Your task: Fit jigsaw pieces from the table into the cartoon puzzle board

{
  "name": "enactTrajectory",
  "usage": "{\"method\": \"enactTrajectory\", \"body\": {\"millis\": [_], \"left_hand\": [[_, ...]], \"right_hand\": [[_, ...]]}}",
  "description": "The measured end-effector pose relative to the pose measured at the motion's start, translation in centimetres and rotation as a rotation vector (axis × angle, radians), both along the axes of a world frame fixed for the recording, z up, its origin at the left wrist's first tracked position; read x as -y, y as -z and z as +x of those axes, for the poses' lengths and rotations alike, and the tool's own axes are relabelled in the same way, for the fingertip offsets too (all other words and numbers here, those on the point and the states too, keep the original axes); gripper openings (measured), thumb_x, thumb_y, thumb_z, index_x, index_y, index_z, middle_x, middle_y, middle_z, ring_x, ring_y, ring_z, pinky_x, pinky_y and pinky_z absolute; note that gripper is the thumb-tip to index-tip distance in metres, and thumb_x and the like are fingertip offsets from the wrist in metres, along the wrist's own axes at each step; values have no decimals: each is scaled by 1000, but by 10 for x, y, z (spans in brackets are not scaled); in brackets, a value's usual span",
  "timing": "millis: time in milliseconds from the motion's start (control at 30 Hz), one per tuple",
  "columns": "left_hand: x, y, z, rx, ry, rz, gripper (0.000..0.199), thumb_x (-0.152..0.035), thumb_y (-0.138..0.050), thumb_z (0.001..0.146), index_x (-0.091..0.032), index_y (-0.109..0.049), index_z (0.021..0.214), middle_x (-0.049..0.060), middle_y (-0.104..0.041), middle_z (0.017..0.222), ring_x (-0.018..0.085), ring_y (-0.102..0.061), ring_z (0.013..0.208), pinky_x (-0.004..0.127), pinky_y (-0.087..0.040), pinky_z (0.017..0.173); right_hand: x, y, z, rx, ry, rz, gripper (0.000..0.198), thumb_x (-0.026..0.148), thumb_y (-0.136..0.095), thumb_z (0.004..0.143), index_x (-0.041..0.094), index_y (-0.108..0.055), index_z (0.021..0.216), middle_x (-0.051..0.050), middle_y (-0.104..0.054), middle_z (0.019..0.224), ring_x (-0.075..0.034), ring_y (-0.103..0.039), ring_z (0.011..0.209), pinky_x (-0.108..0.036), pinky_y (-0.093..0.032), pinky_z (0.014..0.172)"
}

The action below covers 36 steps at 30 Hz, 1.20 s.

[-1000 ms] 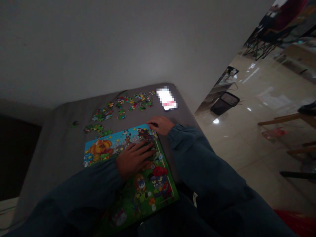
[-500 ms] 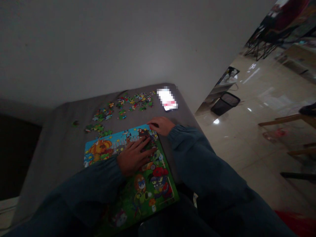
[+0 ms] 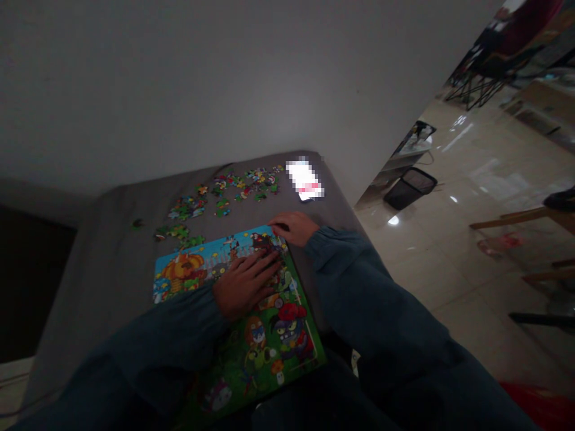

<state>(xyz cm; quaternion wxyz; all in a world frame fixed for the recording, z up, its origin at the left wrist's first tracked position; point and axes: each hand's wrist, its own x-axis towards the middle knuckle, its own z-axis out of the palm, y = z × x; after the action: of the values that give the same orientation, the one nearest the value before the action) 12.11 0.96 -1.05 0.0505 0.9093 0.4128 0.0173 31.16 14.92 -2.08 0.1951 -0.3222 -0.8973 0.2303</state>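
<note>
A colourful cartoon jigsaw puzzle board (image 3: 184, 269) lies at the near side of the grey-covered table, with a picture in blue and green. My left hand (image 3: 245, 284) rests palm down across its upper middle, fingers stretched out. At the board's far right corner is my right hand (image 3: 294, 228), its fingers curled and closed against the corner; the fingertips are partly hidden. My left sleeve covers the board's lower left part. Loose puzzle pieces (image 3: 186, 208) lie beyond the board, several of them in a heap (image 3: 258, 178) farther back.
A phone with a bright screen (image 3: 304, 178) lies at the table's far right. Behind the table (image 3: 108, 251) rises a plain wall (image 3: 202, 84). To the right, a black bin (image 3: 410, 187) stands on the shiny tiled floor (image 3: 453, 257), near a wooden chair part (image 3: 516, 216).
The fingers of my left hand have drawn closer together and shifted slightly on the board. My right hand stays at the corner.
</note>
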Motion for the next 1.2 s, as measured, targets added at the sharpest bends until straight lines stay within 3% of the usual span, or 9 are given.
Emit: {"method": "enactTrajectory", "body": {"millis": [233, 533, 767, 933, 1067, 1200], "left_hand": [[3, 2, 4, -33, 21, 30, 52, -45, -37, 97, -20, -42, 142, 6, -39, 149, 31, -35, 136, 45, -33, 102], [7, 1, 11, -82, -25, 61, 49, -49, -46, 93, -25, -47, 137, 4, -45, 146, 26, -39, 134, 41, -36, 100], [9, 1, 18, -29, -32, 112, 46, -45, -54, 90, -21, -53, 129, 5, -49, 142, 27, -42, 131, 43, -38, 97], [10, -9, 19, 27, -42, 124, 41, -42, -48, 93, -22, -52, 128, 1, -52, 140, 23, -41, 131, 42, -38, 98], [7, -25, 2, 72, -89, 124, 39, -39, -44, 95, -27, -50, 131, -2, -52, 141, 21, -38, 134, 42, -39, 99], [3, -36, -44, 99, -194, 130, 34, -33, -46, 94, -29, -56, 126, -1, -54, 138, 24, -40, 133, 44, -40, 101]], "right_hand": [[0, -1, 0, 18, 7, 1, 23, 19, -54, 90, 17, -69, 107, -7, -70, 100, -15, -62, 89, -27, -44, 82], [4, 3, 1, -13, -21, -24, 25, 21, -51, 90, 16, -69, 105, -9, -71, 97, -19, -63, 86, -33, -47, 80], [4, 4, 2, 8, -25, -23, 27, 25, -48, 90, 19, -69, 106, -7, -71, 100, -20, -64, 87, -33, -49, 80], [5, 6, 2, -2, -20, -17, 28, 26, -46, 90, 21, -69, 105, -6, -71, 99, -19, -64, 88, -33, -50, 81], [5, 8, 1, -10, -27, -11, 30, 29, -44, 91, 20, -69, 106, -7, -71, 99, -21, -64, 89, -35, -50, 82], [8, 5, 1, -20, -70, 2, 33, 34, -44, 92, 19, -68, 108, -10, -69, 99, -23, -61, 94, -40, -48, 87]]}}
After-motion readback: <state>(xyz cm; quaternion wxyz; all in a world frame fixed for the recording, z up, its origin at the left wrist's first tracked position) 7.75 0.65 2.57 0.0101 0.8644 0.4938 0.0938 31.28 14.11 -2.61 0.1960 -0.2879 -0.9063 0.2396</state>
